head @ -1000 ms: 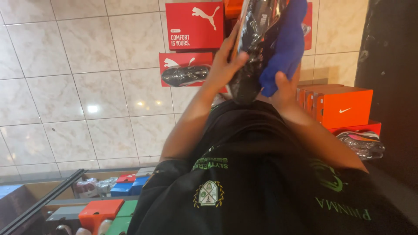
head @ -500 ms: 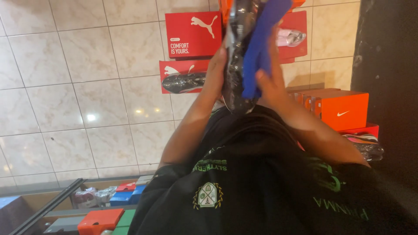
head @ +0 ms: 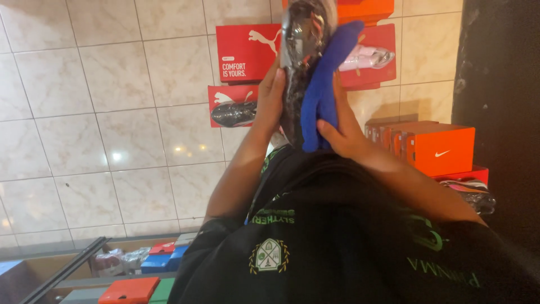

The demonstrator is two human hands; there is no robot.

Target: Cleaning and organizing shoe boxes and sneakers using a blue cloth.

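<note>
While my left hand (head: 271,98) grips the wrapped shoe (head: 301,62), my right hand (head: 343,132) clamps the blue cloth (head: 323,90) against its right side.

**What you can't make out here**

The top of the wrapped shoe (head: 301,67) is cut by the upper edge, and glare on its plastic blurs the surface. Your left hand (head: 271,101) covers the shoe's near side; your right hand (head: 340,132) hides the lower end of the blue cloth (head: 323,84). Your black shirt (head: 337,242) blocks everything below your arms. The orange boxes (head: 433,146) are partly behind your right forearm. Boxes at the bottom left (head: 132,290) run off the edge; the packets near them are too small to tell.
</note>
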